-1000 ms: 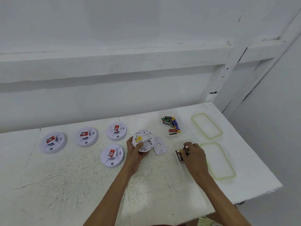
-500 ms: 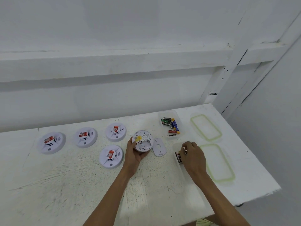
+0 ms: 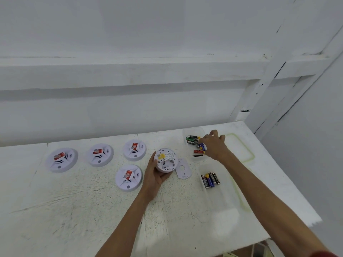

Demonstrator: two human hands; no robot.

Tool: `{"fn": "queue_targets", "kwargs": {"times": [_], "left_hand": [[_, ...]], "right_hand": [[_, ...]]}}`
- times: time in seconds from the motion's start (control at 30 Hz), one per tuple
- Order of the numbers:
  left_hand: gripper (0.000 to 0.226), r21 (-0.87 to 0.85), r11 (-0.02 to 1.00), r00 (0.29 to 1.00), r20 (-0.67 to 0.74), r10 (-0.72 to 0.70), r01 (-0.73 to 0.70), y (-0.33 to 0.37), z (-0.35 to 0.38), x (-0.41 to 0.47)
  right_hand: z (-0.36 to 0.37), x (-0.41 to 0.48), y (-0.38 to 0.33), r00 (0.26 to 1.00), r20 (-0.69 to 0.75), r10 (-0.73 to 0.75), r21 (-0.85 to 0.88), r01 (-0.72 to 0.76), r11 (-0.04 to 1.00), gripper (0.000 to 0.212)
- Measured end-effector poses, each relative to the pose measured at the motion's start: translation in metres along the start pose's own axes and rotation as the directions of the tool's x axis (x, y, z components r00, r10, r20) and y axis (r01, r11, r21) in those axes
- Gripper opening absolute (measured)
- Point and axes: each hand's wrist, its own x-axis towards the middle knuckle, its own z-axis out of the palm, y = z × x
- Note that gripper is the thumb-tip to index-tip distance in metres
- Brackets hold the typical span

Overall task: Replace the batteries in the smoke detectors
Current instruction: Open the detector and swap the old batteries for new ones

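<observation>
Left hand point(image 3: 155, 175): curled round the rim of an upturned smoke detector point(image 3: 166, 160), its battery bay facing up, near mid-table.
Right hand point(image 3: 213, 145): fingers bent down onto loose batteries point(image 3: 191, 140) in the far tub point(image 3: 189, 131); whether one is pinched cannot be told.
Key relation: those batteries lie right of and beyond the detector, under the right hand and well apart from the left.
Bay cover point(image 3: 182, 168): flat, just right of the detector.
</observation>
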Motion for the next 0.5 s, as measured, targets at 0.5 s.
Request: {"fn": "queue_targets", "kwargs": {"times": [0.5], "left_hand": [[0.043,-0.031,1.0,0.999,-0.033,-0.004,0.003,-0.001,0.002,0.001]], "right_hand": [[0.008,0.011,0.004,0.998,-0.023,-0.062,-0.013,0.061,0.998,0.019]]}}
